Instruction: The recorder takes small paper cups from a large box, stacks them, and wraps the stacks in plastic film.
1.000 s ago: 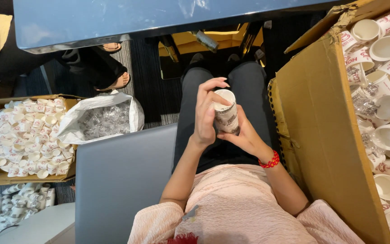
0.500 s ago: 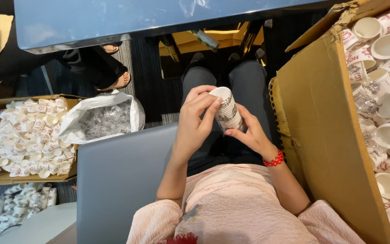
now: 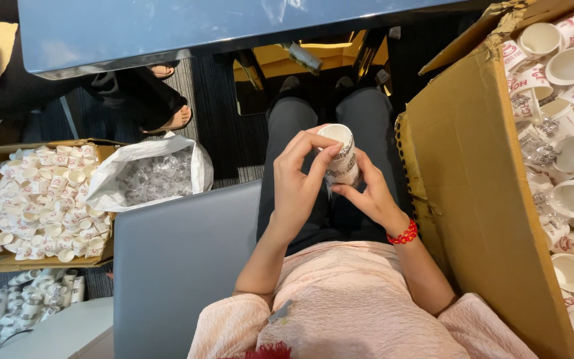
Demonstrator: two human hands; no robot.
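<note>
Over my lap I hold a small stack of white paper cups (image 3: 340,156) with red and dark print. My left hand (image 3: 300,183) wraps the stack's left side, fingertips on the rim of the top cup. My right hand (image 3: 370,193), with a red bead bracelet on its wrist, supports the stack from below and from the right. I sit with dark trousers and a pink top.
A tall cardboard box (image 3: 479,186) full of loose paper cups stands at my right. On the floor to the left sit a low box of small cups (image 3: 41,199) and a white bag of clear plastic pieces (image 3: 151,176). A grey chair seat (image 3: 174,266) is beside me; a blue tabletop (image 3: 167,30) lies ahead, another person's foot under it.
The cup stack has tilted and shifted a little to the right. My left hand's fingers moved from beside the cup up onto its rim.
</note>
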